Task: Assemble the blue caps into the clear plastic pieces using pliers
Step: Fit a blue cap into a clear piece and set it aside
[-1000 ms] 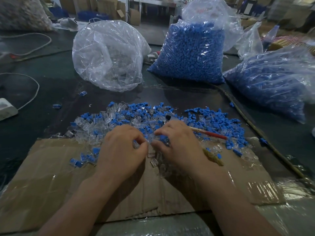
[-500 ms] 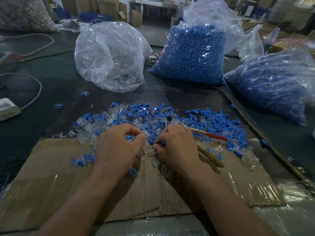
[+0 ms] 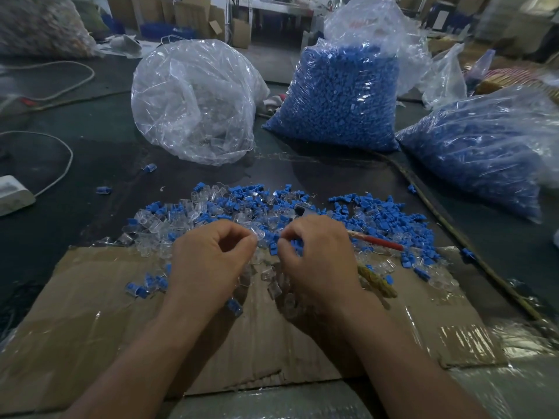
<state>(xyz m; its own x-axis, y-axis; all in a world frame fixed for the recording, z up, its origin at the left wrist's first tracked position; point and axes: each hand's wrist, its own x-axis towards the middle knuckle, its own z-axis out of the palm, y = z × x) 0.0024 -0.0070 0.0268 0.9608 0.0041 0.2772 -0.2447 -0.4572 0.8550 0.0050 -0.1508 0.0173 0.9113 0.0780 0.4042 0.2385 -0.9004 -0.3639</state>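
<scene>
A mixed heap of blue caps and clear plastic pieces lies across the far edge of a taped cardboard sheet. My left hand pinches a clear plastic piece between thumb and forefinger. My right hand pinches a blue cap close to it, while the pliers run under its palm: metal jaws poke out above the knuckles, one red handle and one yellow-wrapped handle stick out to the right. A few finished pieces lie left of my left wrist.
At the back stand a clear bag of clear pieces and two bags of blue caps. A white power strip with its cable lies at the left. A cord runs down the right side.
Both hands lifted slightly off the heap and drew together. The left hand now pinches a clear piece in plain sight and the right brings a blue cap up to it.
</scene>
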